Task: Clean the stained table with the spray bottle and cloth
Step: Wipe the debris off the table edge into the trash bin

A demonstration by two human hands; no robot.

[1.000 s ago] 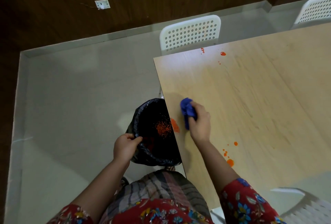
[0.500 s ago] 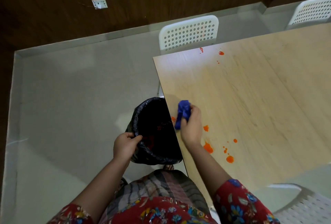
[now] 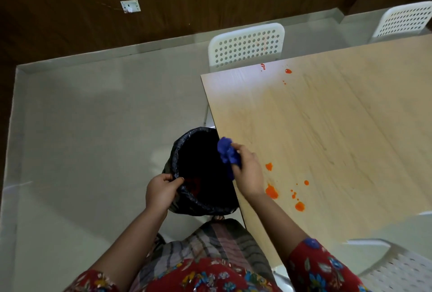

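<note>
The person is standing at the near-left edge of the surface. The right hand is bunching the blue cloth at that edge. Its fingers are curling tightly round the wad, part of which is hanging over the bin below. The left hand is pinching the bin's black plastic rim on the near side, fingers folded over it, with the mouth lying just beside the edge.

Orange stains are sitting just beside the right wrist, and smaller specks are lying near the far edge by the chair. No spray bottle is showing.

The cloth is looking soft, light and limp, and likely to flop open. Balling it in the palm with a fold pressed flat underneath seems the best hold for wiping. The bin's plastic is looking thin and slippery, so a pinch at the rim seems the soundest grip. The stains are looking wet and apt to smear.
</note>
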